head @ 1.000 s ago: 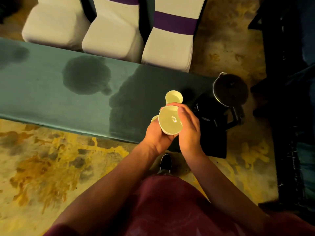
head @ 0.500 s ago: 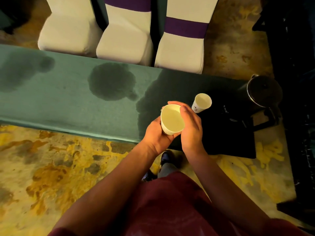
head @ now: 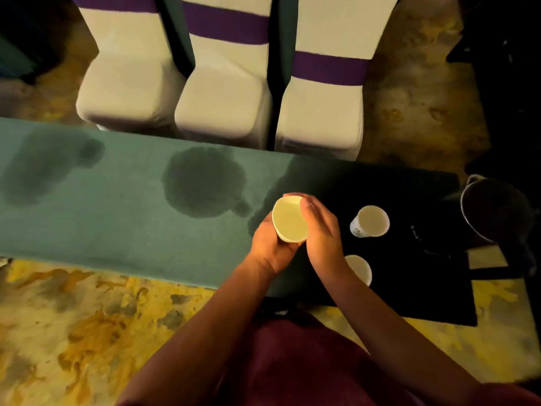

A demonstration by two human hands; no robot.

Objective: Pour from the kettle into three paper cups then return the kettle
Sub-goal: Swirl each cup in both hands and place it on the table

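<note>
Both hands hold one white paper cup above the green table. My left hand grips it from below and the left. My right hand wraps its right side with the thumb on the rim. A second paper cup stands upright on the dark, shadowed right end of the table. A third cup stands nearer me, partly hidden by my right wrist. The dark kettle sits at the far right end, its handle towards me.
Dark wet patches stain the green tablecloth at the middle and left. Three white chairs with purple bands stand close behind the table. Yellow patterned carpet lies on my side.
The view has shifted left and up, so the kettle now sits at the right edge. The held cup has stayed in both hands and a third cup has come into sight by my right wrist.
</note>
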